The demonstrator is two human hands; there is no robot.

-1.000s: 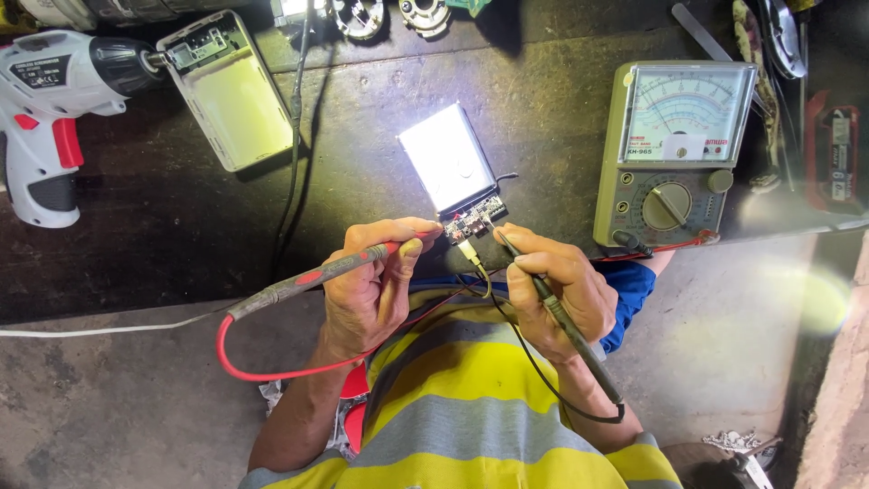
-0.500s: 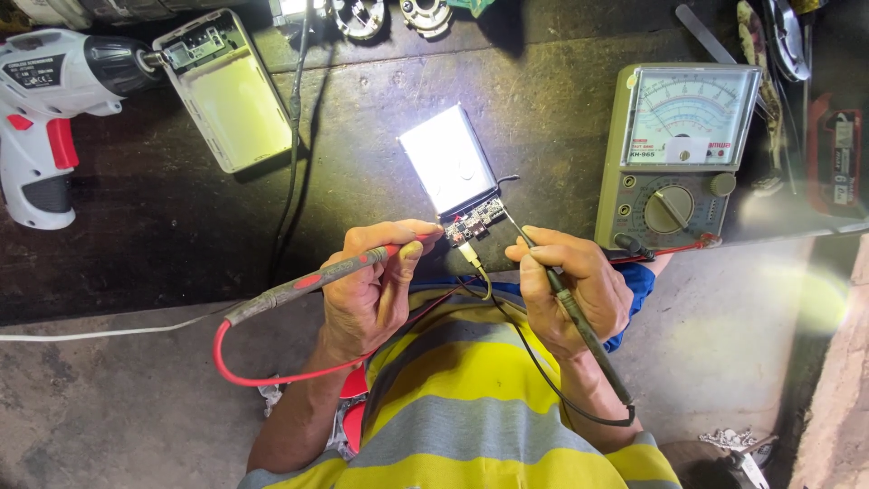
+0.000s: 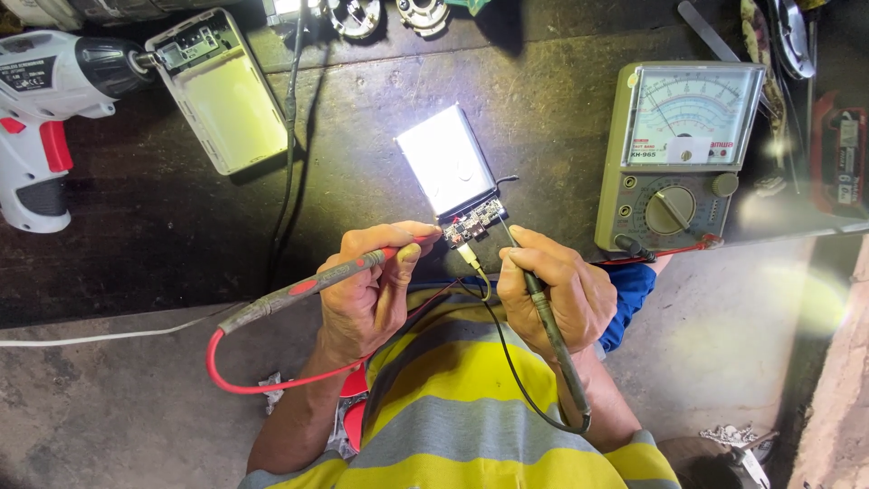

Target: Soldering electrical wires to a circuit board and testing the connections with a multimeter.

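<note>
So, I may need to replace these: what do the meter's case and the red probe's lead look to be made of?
The meter case looks like moulded plastic, olive-green and matt, with a clear glossy window over the dial that catches glare. The red probe in the left hand seems hard plastic, scuffed dull; its red lead bends in a loose loop, so probably soft rubbery insulation.

Red probe (image 3: 308, 288): slim, grey-red, slanted, tip touching the left end of the circuit board (image 3: 472, 222). Black probe (image 3: 543, 317): dark, thin, slanted, tip on the board's right end. Board itself: small, dark, studded with components, tilted, joined to the near edge of a flat silvery, glaring cell (image 3: 445, 163).
</note>
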